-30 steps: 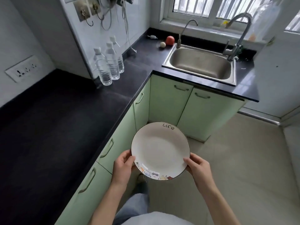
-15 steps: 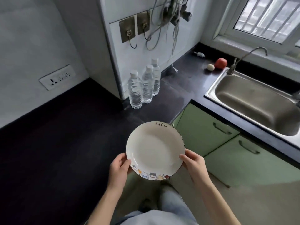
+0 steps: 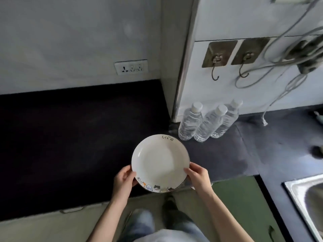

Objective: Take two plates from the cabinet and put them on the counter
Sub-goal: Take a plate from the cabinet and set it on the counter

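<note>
White plate [image 3: 160, 162] hangs above the dark worktop [image 3: 78, 137], near the water bottles [image 3: 208, 121], left hand [image 3: 123, 182] and right hand [image 3: 198, 177] gripping its rim. Not set down yet; no second plate shows.

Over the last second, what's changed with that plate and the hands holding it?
The person turned left, carrying the plate from over the floor to above the edge of the dark counter, near the water bottles. The sink slid to the view's right edge. Unchanged: left hand and right hand grip the plate's rim.
</note>
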